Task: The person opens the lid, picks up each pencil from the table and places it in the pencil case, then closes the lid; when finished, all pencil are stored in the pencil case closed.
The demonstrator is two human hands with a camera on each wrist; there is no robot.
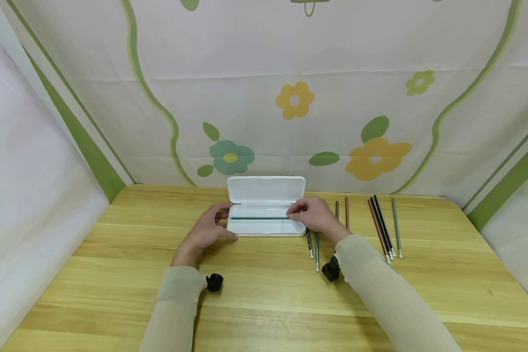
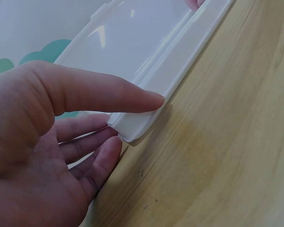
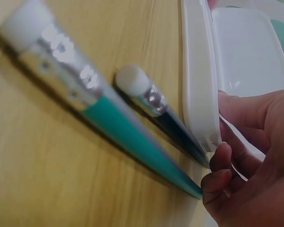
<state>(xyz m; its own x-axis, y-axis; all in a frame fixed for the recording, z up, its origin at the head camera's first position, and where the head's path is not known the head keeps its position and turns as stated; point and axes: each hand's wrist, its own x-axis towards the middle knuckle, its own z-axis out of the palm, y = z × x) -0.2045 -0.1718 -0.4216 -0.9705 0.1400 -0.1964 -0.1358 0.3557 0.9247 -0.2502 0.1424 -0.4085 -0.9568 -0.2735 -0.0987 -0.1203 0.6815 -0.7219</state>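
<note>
A: How far along is it?

B: Early on, I'd judge. The white case (image 1: pixel 264 228) sits open on the worktop (image 1: pixel 264 303), its lid (image 1: pixel 266 189) raised at the back, and just one teal pencil (image 1: pixel 259 218) shows inside, lying lengthwise.

A: Is that one finished with?

B: Not quite, it seems. The right hand (image 1: pixel 314 213) appears to pinch its right end between thumb and fingertips (the wrist view doesn't show that end, so I'm trusting the head view). The pencil is within the walls; letting go looks like all that's left for it.

A: And the left hand (image 1: pixel 204 230)?

B: It grips the left end of the case, thumb over the front corner, fingers round the end.

A: So what's left?

B: Everything lying outside, if those pencils belong in there too. A black pencil (image 1: pixel 309 244) and a green pencil (image 1: pixel 317 250) lie just by the right end of the case. Beyond the right wrist are a dark pencil (image 1: pixel 336 210) and a red-brown pencil (image 1: pixel 346 213). Farther right there's a close bunch of pencils (image 1: pixel 385 225), red-brown and black, with a pale green pencil (image 1: pixel 397 227) beside it.

A: How many in the bunch?

B: They overlap too much to tell.
</note>
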